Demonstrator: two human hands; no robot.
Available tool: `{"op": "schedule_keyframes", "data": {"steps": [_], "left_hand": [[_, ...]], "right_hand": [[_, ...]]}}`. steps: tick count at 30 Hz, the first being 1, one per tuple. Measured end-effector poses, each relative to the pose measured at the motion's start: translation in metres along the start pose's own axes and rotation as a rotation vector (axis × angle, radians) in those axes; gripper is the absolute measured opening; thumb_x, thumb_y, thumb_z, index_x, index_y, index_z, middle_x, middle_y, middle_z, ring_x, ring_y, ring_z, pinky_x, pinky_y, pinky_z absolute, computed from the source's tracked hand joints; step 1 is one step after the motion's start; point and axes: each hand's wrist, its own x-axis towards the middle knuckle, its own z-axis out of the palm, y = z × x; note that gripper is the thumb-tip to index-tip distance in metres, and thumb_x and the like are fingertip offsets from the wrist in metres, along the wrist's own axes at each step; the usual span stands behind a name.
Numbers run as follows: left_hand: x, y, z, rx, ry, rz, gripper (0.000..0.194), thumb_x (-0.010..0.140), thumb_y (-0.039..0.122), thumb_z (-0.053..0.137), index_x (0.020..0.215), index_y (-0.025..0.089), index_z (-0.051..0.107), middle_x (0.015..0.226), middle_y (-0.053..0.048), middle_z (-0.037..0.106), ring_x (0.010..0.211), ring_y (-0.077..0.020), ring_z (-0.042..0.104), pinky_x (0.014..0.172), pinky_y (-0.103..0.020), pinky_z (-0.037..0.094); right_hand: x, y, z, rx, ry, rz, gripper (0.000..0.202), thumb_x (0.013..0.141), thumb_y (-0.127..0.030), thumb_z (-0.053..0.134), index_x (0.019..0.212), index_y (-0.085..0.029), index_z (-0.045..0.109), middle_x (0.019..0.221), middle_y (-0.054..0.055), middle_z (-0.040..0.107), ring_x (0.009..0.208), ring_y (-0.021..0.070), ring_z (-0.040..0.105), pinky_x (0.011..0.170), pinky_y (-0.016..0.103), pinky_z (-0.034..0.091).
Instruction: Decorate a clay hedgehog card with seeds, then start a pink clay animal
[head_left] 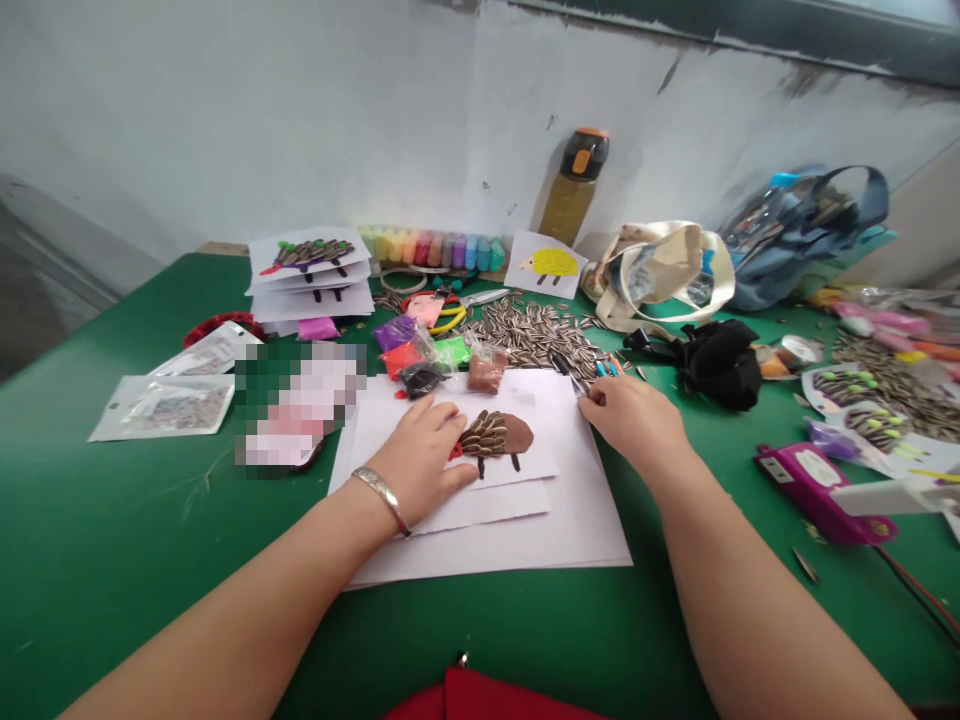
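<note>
My left hand [427,455], a silver bracelet at its wrist, lies with fingers stretched over the left side of a paper sheet [536,460]. On that sheet is a hedgehog picture [517,435] of brown clay, with overlapping striped sunflower seeds on its left part and black legs. Larger white sheets [589,530] lie underneath. My right hand [634,415] is closed at the top right corner of these sheets, its fingertips pinched at a small, thin, silvery thing [577,386] whose kind I cannot make out. Just beyond lies a pile of sunflower seeds [525,330].
Bags of coloured clay [487,370] sit behind the sheets. Finished pictures [311,255] are stacked at the back left, near seed packets [169,405]. A bottle [574,190] stands by the wall. On the right are a cloth bag [660,270], a black pouch [720,365] and a purple glue gun [821,490].
</note>
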Motion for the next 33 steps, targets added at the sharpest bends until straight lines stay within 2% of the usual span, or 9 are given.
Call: {"op": "schedule_keyframes", "data": {"steps": [6,11,15,19,21,23,26,30,33], "left_hand": [[0.000,0.002,-0.003,-0.002,-0.038,-0.020,0.041,0.080,0.037,0.060,0.111,0.011,0.055,0.117,-0.015,0.053,0.115,-0.0309,0.043,0.103,-0.047,0.033],[0.001,0.002,-0.003,0.009,-0.055,-0.026,0.041,0.080,0.037,0.059,0.112,0.011,0.056,0.118,-0.014,0.053,0.116,-0.0316,0.041,0.105,-0.047,0.031],[0.001,0.001,-0.003,0.007,-0.040,-0.014,0.041,0.080,0.038,0.059,0.112,0.012,0.056,0.118,-0.014,0.053,0.115,-0.0317,0.041,0.103,-0.047,0.032],[0.001,0.001,-0.002,0.007,-0.042,-0.013,0.041,0.080,0.038,0.058,0.112,0.013,0.056,0.118,-0.014,0.053,0.115,-0.0320,0.042,0.102,-0.048,0.033],[0.000,0.001,-0.002,0.006,-0.041,-0.017,0.042,0.079,0.037,0.059,0.112,0.012,0.055,0.119,-0.015,0.053,0.115,-0.0321,0.042,0.103,-0.048,0.033],[0.000,0.000,-0.001,0.000,-0.022,-0.012,0.041,0.079,0.037,0.059,0.111,0.012,0.056,0.118,-0.015,0.054,0.114,-0.0319,0.042,0.102,-0.048,0.033],[0.000,-0.001,0.000,-0.010,0.000,-0.001,0.040,0.079,0.038,0.059,0.110,0.014,0.056,0.117,-0.013,0.054,0.115,-0.0317,0.043,0.103,-0.049,0.033],[0.000,-0.001,-0.001,-0.009,-0.008,-0.002,0.040,0.079,0.038,0.059,0.110,0.014,0.056,0.118,-0.013,0.054,0.115,-0.0316,0.043,0.103,-0.049,0.033],[0.000,0.000,-0.001,-0.004,-0.023,-0.008,0.040,0.080,0.038,0.059,0.111,0.013,0.056,0.118,-0.014,0.053,0.116,-0.0320,0.042,0.104,-0.048,0.032]], "right_hand": [[-0.004,0.000,-0.012,0.050,-0.061,0.062,0.013,0.070,-0.030,0.052,0.063,-0.022,0.060,0.072,0.005,0.063,0.062,0.0186,0.053,0.049,0.027,0.027],[-0.005,0.025,-0.027,0.085,0.015,0.172,0.018,0.069,-0.036,0.052,0.063,-0.022,0.061,0.069,0.004,0.062,0.060,0.0171,0.051,0.050,0.026,0.029],[0.002,0.043,-0.022,0.072,0.001,0.242,0.020,0.068,-0.039,0.053,0.065,-0.021,0.063,0.071,0.006,0.063,0.059,0.0181,0.052,0.051,0.027,0.030],[0.006,0.046,-0.017,0.049,-0.107,0.247,0.024,0.073,-0.040,0.050,0.066,-0.022,0.064,0.072,0.007,0.064,0.061,0.0198,0.053,0.052,0.028,0.031],[0.005,0.045,-0.017,0.042,-0.097,0.243,0.029,0.076,-0.044,0.048,0.069,-0.023,0.066,0.075,0.008,0.065,0.064,0.0210,0.055,0.053,0.029,0.032],[0.003,0.042,-0.016,0.040,-0.011,0.187,0.030,0.079,-0.043,0.047,0.077,-0.023,0.069,0.081,0.008,0.065,0.070,0.0218,0.057,0.056,0.029,0.035],[0.001,0.032,-0.009,0.065,0.134,-0.017,0.028,0.082,-0.031,0.047,0.098,-0.021,0.068,0.093,0.008,0.065,0.083,0.0223,0.058,0.066,0.030,0.040],[0.002,0.012,0.008,0.043,0.162,-0.320,0.040,0.082,-0.009,0.041,0.115,-0.020,0.060,0.105,0.011,0.062,0.098,0.0236,0.055,0.085,0.033,0.039],[0.005,0.004,0.017,-0.049,0.119,-0.388,0.045,0.077,-0.002,0.042,0.115,-0.019,0.060,0.102,0.012,0.062,0.095,0.0254,0.055,0.090,0.037,0.036]]}}
